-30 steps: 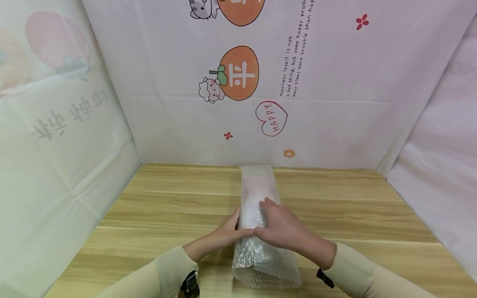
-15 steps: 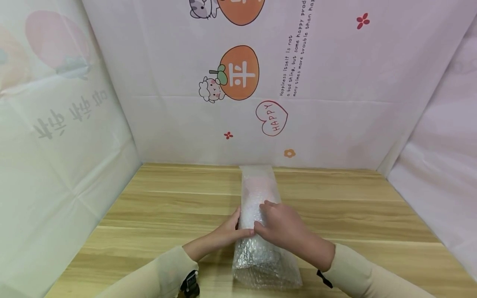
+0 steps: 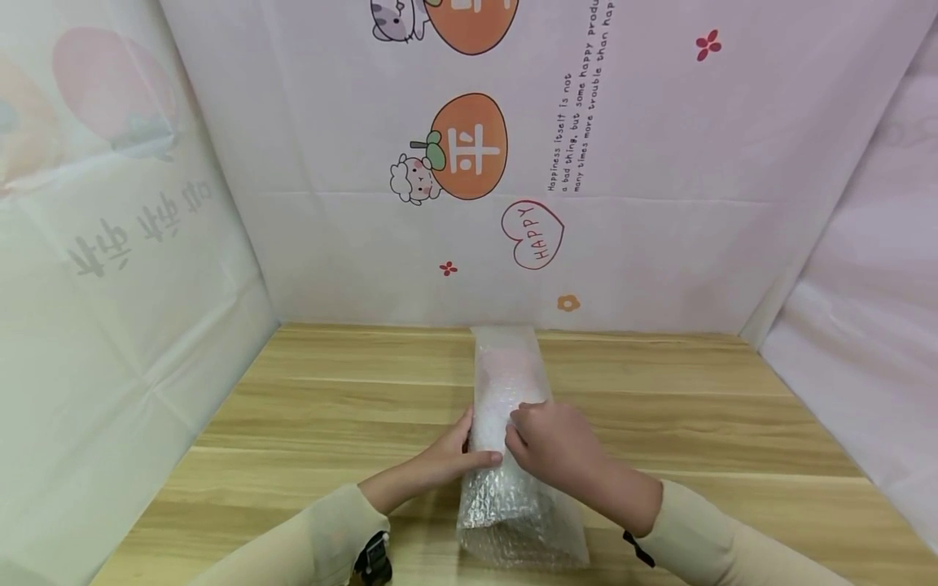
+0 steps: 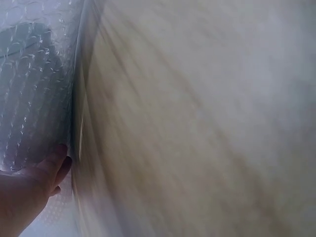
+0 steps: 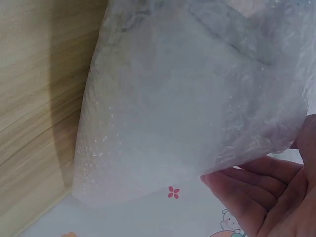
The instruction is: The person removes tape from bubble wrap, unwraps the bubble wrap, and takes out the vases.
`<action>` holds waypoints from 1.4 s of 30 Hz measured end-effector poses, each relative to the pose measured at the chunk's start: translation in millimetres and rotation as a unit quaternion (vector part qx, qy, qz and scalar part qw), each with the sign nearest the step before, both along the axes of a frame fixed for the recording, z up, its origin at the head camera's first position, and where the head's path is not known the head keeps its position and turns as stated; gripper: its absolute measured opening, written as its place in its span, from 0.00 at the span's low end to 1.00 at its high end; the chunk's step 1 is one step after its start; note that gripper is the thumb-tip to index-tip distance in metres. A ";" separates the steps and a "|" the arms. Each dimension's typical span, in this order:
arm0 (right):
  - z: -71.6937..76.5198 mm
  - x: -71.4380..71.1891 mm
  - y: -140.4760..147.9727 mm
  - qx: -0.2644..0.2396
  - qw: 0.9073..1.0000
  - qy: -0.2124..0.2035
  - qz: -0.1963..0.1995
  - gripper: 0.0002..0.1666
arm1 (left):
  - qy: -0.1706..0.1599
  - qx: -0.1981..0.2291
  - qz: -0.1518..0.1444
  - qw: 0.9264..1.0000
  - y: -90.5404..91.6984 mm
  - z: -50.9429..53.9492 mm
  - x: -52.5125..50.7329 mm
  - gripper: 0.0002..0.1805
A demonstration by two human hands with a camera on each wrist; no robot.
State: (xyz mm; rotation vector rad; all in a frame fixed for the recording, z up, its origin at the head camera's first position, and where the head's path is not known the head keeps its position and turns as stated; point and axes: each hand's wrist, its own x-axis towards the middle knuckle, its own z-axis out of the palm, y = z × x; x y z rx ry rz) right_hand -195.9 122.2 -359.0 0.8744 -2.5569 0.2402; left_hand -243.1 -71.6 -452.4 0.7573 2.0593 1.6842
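A long bundle in clear bubble wrap [image 3: 506,496] lies on the wooden table, pointing away from me. Something pinkish-white shows faintly through its far half; its kind is hidden. My left hand [image 3: 443,461] grips the bundle's left side, thumb over the top and fingers down along the edge. On the opposite side my right hand [image 3: 555,443] has curled fingers and pinches the wrap near the middle. The left wrist view has my left hand [image 4: 37,185] against the wrap's edge. In the right wrist view my right hand [image 5: 266,192] touches the bubble wrap [image 5: 163,108] at its edge.
The wood-grain table [image 3: 330,407] reaches back to a printed white cloth wall [image 3: 330,252]. More white cloth hangs along the left and right sides. At its near end the wrap is loose and open, with layers spreading to the right.
My right hand's fingers, spread over the wrap before, have curled in and pinch it, and the hand sits slightly nearer to me. My left hand has stayed put.
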 end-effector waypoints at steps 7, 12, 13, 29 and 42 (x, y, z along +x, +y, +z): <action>2.8 -2.2 1.7 -0.017 0.999 -0.023 0.016 0.28 | -0.011 -0.011 -0.011 1.000 -4.2 1.1 -0.5 0.56; 2.8 -5.2 3.0 -0.022 0.999 -0.024 0.026 0.27 | -0.011 -0.006 -0.021 1.000 -5.5 2.5 -0.5 0.56; 2.6 -5.7 3.1 -0.024 0.999 -0.024 0.025 0.27 | -0.011 -0.008 -0.020 1.000 -5.5 2.4 -0.6 0.56; 5.5 -12.8 -11.7 0.025 0.998 -0.011 -0.058 0.27 | -0.010 -0.001 -0.015 1.000 -3.4 2.2 -0.3 0.55; 9.3 -23.3 -16.7 0.080 0.994 -0.006 -0.068 0.27 | -0.009 -0.010 -0.009 1.000 -4.6 1.1 0.0 0.55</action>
